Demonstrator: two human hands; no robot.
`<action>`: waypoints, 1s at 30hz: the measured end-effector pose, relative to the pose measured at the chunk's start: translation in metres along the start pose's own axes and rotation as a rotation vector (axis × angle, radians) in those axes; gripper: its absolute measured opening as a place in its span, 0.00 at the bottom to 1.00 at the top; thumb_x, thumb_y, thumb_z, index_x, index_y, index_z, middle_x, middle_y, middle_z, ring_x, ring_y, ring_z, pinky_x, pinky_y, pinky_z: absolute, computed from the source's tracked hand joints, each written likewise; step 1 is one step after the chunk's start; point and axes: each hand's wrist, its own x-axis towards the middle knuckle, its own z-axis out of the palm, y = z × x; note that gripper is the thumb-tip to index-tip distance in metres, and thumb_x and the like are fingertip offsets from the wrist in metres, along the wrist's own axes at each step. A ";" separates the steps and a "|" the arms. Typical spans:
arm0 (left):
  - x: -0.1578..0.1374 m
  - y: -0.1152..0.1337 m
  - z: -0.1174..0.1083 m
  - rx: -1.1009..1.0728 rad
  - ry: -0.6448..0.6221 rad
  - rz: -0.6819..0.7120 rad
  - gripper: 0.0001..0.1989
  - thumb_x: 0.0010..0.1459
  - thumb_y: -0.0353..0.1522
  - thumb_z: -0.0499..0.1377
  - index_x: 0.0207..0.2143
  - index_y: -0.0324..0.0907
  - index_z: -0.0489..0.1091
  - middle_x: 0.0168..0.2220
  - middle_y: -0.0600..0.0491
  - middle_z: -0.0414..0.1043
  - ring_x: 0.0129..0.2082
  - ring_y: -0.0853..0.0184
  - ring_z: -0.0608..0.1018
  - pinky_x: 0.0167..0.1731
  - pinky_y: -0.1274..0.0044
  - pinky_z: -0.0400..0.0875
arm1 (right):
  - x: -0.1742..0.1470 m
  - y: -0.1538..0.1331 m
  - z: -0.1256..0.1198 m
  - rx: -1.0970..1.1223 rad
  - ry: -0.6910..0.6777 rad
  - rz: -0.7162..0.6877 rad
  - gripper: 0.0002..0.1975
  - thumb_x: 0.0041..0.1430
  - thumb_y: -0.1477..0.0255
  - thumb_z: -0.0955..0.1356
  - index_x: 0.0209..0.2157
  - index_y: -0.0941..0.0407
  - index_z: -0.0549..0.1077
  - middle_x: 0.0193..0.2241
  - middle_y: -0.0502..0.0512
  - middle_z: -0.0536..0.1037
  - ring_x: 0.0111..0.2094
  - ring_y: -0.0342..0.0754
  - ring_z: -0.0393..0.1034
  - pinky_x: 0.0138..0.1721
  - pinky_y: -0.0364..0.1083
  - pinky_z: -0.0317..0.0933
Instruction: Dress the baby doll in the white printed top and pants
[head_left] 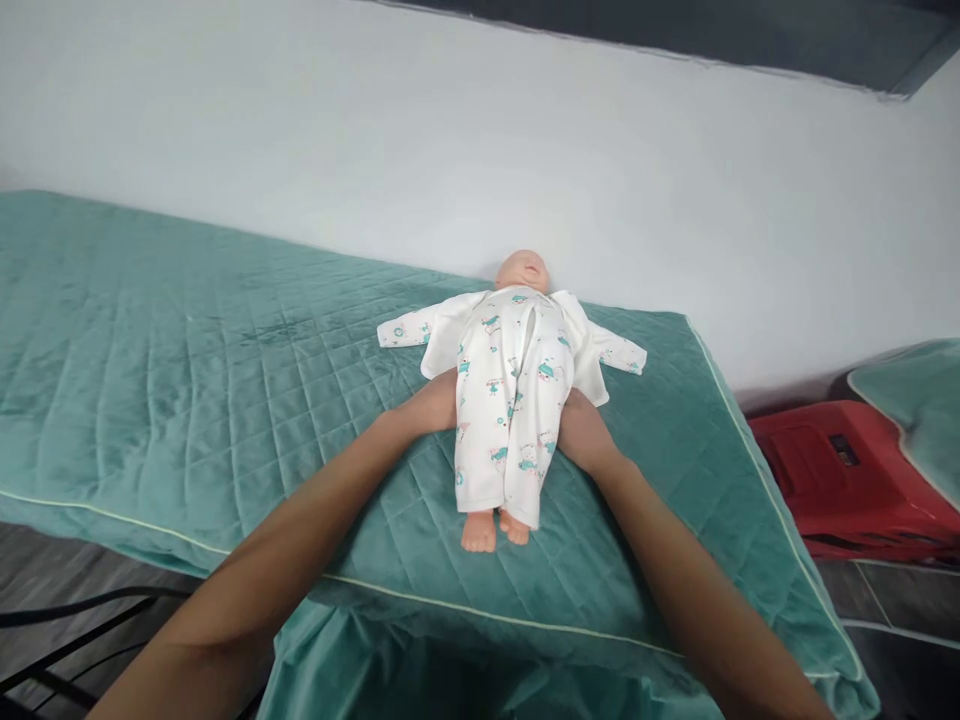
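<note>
A baby doll (523,271) lies on its back on the green quilted bed cover (262,380), head toward the wall and bare feet (479,531) toward me. White trousers (487,420) with small teal animal prints cover its legs and reach up over the torso. Beneath them a matching white jacket (448,338) is spread, its sleeves out to both sides. At the left edge of the trousers is my left hand (439,402), its fingers hidden under the cloth. My right hand (583,428) lies against the opposite edge, fingers also out of sight behind the fabric.
A white wall (315,130) rises right behind the bed, with a dark panel (697,35) at the top. To the right stands a red plastic object (840,470) beside another green cover (919,400). Black metal bars (82,605) show at lower left.
</note>
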 end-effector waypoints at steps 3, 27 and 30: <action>-0.003 0.006 -0.003 0.036 0.026 0.065 0.21 0.58 0.39 0.59 0.53 0.40 0.70 0.56 0.43 0.73 0.58 0.53 0.73 0.59 0.62 0.68 | -0.004 -0.003 -0.007 0.154 0.018 -0.035 0.12 0.62 0.74 0.64 0.38 0.55 0.80 0.41 0.61 0.82 0.48 0.58 0.74 0.53 0.57 0.67; -0.082 0.035 -0.021 0.666 0.203 0.124 0.14 0.58 0.19 0.52 0.34 0.44 0.73 0.38 0.52 0.77 0.42 0.62 0.74 0.41 0.68 0.63 | -0.028 -0.009 -0.027 -0.002 -0.159 -0.027 0.15 0.66 0.76 0.60 0.40 0.55 0.78 0.41 0.60 0.78 0.44 0.52 0.73 0.45 0.50 0.68; -0.093 0.029 -0.026 0.477 0.230 0.002 0.16 0.56 0.19 0.50 0.34 0.45 0.73 0.38 0.53 0.77 0.41 0.63 0.75 0.42 0.69 0.65 | -0.034 -0.014 -0.040 0.154 -0.117 0.003 0.13 0.68 0.71 0.61 0.38 0.54 0.78 0.36 0.56 0.79 0.40 0.50 0.73 0.44 0.49 0.66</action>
